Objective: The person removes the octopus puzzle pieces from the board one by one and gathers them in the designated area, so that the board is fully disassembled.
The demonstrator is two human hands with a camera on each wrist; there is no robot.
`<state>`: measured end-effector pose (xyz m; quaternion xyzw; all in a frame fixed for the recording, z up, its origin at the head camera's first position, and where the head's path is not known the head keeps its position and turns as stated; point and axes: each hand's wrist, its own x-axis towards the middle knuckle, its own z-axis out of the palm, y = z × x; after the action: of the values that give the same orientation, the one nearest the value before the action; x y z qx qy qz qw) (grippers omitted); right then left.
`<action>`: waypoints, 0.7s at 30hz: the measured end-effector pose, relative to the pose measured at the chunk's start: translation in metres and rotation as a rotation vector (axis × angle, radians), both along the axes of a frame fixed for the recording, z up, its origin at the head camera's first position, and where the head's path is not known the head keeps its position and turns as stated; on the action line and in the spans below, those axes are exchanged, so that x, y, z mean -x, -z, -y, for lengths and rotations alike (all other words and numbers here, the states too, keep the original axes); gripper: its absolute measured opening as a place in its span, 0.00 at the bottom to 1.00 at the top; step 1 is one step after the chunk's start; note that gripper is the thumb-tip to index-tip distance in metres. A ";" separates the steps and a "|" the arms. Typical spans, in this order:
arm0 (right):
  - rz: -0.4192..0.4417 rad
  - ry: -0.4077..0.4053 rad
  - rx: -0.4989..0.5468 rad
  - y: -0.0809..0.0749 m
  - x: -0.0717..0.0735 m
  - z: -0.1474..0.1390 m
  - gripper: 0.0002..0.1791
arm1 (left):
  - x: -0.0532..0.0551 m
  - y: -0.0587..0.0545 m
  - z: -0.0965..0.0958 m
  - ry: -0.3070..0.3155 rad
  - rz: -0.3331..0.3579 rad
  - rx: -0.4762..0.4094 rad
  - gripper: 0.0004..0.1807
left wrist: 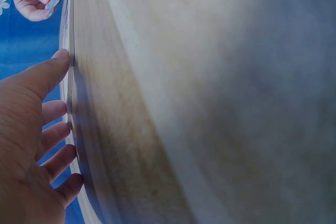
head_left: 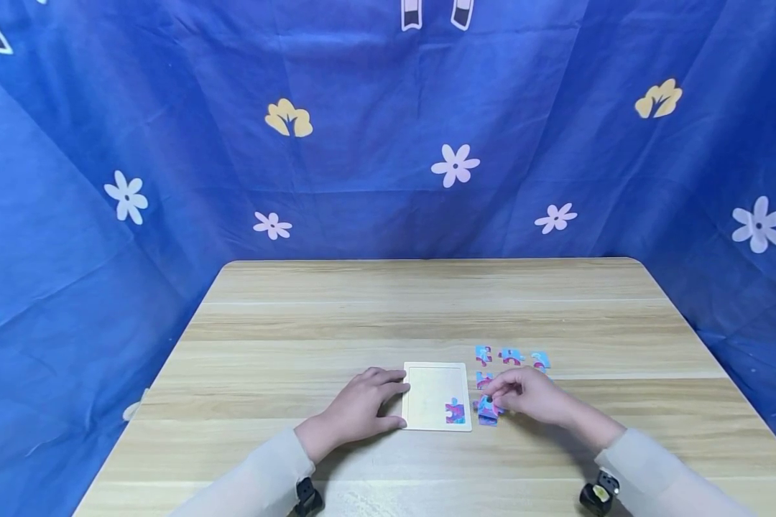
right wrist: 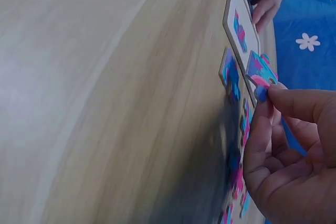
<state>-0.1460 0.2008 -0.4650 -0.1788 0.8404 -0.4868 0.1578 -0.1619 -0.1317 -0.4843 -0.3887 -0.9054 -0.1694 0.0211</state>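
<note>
A pale square puzzle tray (head_left: 427, 395) lies on the table with one blue and pink puzzle piece (head_left: 455, 412) set in its near right corner. My left hand (head_left: 360, 409) rests along the tray's left side, its fingertips and thumb touching the edge. Just right of the tray, my right hand (head_left: 529, 393) pinches a puzzle piece (right wrist: 261, 74) between thumb and index finger. In the right wrist view that piece is lifted and tilted above the table. Below it lies another puzzle piece (head_left: 488, 422), partly covered in the head view.
Several loose puzzle pieces (head_left: 511, 356) lie in rows right of the tray, some partly hidden by the right hand. The wooden table (head_left: 297, 323) meets a blue patterned cloth (head_left: 388, 143) at its back and sides.
</note>
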 end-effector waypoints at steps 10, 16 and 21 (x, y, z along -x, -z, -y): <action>0.000 -0.046 -0.057 -0.001 -0.004 -0.021 0.09 | -0.001 0.000 -0.001 -0.008 0.011 0.010 0.32; 0.025 -0.058 -0.082 -0.001 -0.006 -0.031 0.08 | -0.001 -0.001 -0.001 -0.012 0.020 0.007 0.32; 0.053 -0.052 -0.078 -0.001 -0.007 -0.036 0.09 | -0.001 0.000 -0.001 -0.011 0.019 0.008 0.32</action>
<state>-0.1394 0.2371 -0.4637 -0.1812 0.8494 -0.4539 0.1993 -0.1610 -0.1310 -0.4841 -0.3820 -0.9084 -0.1692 0.0119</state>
